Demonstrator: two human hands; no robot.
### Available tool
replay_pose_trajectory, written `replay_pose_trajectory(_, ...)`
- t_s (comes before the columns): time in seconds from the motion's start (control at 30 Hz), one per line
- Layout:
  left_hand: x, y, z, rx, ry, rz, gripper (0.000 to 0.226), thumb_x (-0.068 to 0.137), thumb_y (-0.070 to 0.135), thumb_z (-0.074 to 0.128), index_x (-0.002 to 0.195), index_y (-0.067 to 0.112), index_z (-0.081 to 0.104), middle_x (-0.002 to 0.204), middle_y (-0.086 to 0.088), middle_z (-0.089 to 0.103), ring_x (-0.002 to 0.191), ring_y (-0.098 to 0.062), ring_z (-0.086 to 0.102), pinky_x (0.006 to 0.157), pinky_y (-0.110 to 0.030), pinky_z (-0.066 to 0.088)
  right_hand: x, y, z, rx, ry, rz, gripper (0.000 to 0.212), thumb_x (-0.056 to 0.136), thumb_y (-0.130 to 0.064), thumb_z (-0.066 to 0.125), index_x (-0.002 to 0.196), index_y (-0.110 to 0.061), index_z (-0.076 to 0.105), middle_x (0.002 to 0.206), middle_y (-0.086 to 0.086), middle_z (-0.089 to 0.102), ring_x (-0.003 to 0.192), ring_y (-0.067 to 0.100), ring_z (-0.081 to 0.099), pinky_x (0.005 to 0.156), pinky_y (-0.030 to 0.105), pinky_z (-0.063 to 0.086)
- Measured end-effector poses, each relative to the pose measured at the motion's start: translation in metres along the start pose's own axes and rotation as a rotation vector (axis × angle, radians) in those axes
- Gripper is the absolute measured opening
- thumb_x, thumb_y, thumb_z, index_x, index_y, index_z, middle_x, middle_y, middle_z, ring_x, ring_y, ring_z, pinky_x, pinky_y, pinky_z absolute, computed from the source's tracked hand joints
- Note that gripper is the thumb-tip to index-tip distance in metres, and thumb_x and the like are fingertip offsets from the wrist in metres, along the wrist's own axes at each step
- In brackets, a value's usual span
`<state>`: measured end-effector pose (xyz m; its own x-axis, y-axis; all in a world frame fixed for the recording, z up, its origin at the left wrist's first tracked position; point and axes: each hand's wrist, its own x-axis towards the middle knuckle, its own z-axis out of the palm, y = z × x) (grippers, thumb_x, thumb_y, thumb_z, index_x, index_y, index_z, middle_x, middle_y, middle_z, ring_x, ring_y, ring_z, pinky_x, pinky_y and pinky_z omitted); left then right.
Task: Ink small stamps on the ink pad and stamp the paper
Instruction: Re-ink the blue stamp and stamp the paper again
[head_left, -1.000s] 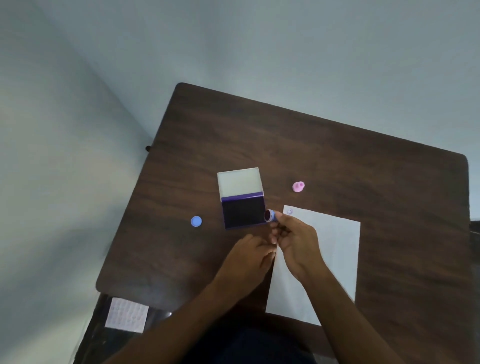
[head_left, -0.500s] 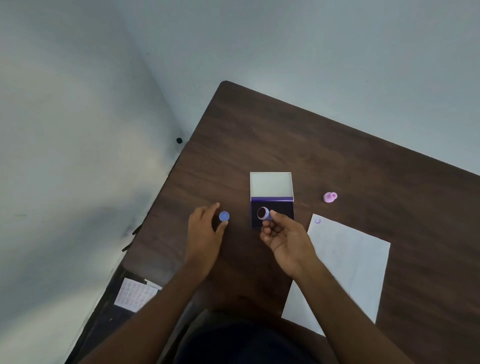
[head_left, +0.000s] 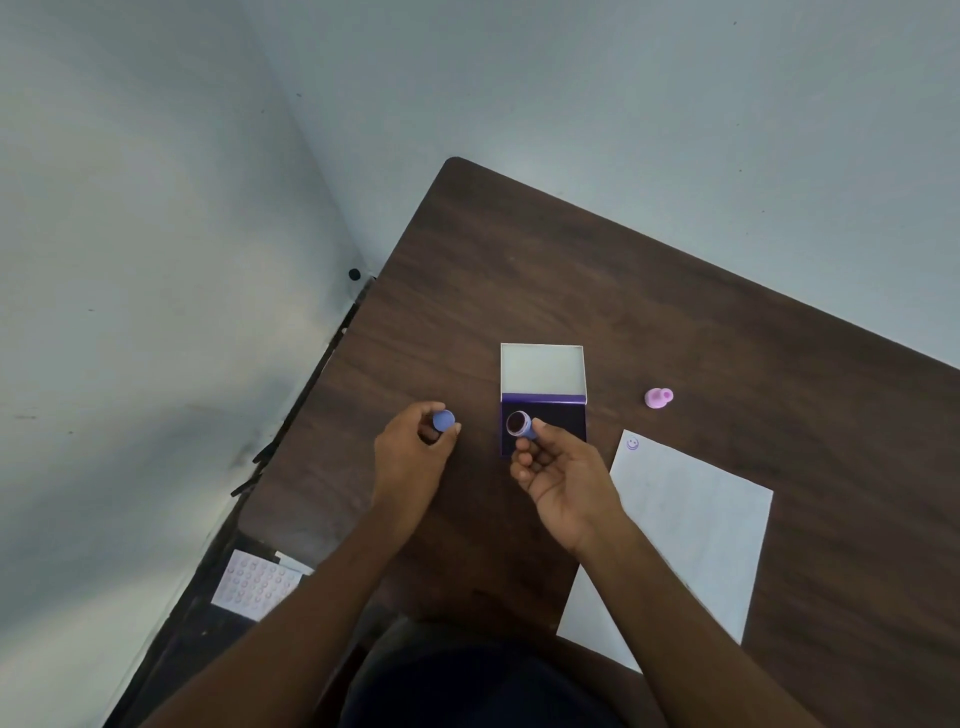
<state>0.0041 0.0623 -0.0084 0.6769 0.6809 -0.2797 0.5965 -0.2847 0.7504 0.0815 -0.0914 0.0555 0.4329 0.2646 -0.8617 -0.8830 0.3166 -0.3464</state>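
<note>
The right hand (head_left: 563, 480) is palm-up over the dark wooden table (head_left: 701, 332), its thumb and fingertips pinched closed around a small blue stamp (head_left: 521, 424). The stamp is tipped so that its round, dark, inked face points up and away from the person, and it sits in front of the near left part of the ink pad (head_left: 543, 410); whether it touches the pad cannot be told. The remaining fingers of that hand curl loosely under the stamp. The ink pad lies open near the middle of the table, its pale lid (head_left: 542, 369) folded back on the far side and the dark purple ink surface nearer the person. The left hand (head_left: 413, 457) is to the left of the pad, fingers curled in and closed on a small round blue cap (head_left: 443, 420), which is gripped between the thumb and the fingertips with its flat top showing. The paper (head_left: 691, 525) lies on the table to the right of the right hand, with one small purple smiley print (head_left: 632, 443) at its far left corner. A pink stamp (head_left: 658, 398) stands alone on the table beyond the paper, to the right of the ink pad and well apart from both hands.
</note>
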Motion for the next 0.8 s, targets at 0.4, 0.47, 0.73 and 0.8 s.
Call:
replay_pose_trajectory(0.4,-0.004,0.023,-0.01,-0.732,-0.229,-0.32,0.036,0.064,0.024,0.085,0.098,0.017,0.074,0.097,-0.002,0.076,0.091,-0.011,0.069,0.08,-0.025,0.052,0.0,0.001,0.003,0.015,0.001,0.018,0.012,0.084,-0.011,0.067,0.09,-0.002,0.073,0.077,0.013,0.067,0.068,0.019,0.061,0.067,0.03,0.052)
replay_pose_trajectory(0.47,-0.006,0.025,-0.012,-0.789,-0.26,-0.321,0.041,0.061,0.022,0.084,0.1,0.013,0.073,0.1,-0.006,0.075,0.093,-0.016,0.069,0.08,-0.026,0.053,-0.001,0.001,0.003,0.017,0.0,0.019,0.013,0.084,-0.011,0.067,0.091,-0.002,0.072,0.077,0.013,0.067,0.069,0.019,0.061,0.068,0.03,0.052)
replay_pose_trajectory(0.73,-0.011,0.037,-0.019,-0.755,-0.254,-0.243,0.03,0.074,0.012,0.078,0.104,0.015,0.073,0.091,-0.004,0.075,0.076,-0.008,0.064,0.071,-0.022,0.053,0.0,0.001,0.001,0.023,-0.013,0.021,0.011,0.083,-0.011,0.069,0.084,-0.004,0.076,0.077,0.013,0.067,0.069,0.019,0.061,0.069,0.03,0.052)
replay_pose_trajectory(0.8,-0.012,0.038,-0.022,-0.639,-0.286,-0.143,0.034,0.08,0.018,0.075,0.114,0.018,0.071,0.097,0.008,0.074,0.086,-0.001,0.065,0.075,-0.017,0.052,0.0,0.001,0.002,0.02,-0.02,0.024,0.012,0.083,-0.012,0.069,0.087,-0.003,0.075,0.078,0.013,0.067,0.068,0.019,0.061,0.069,0.03,0.052)
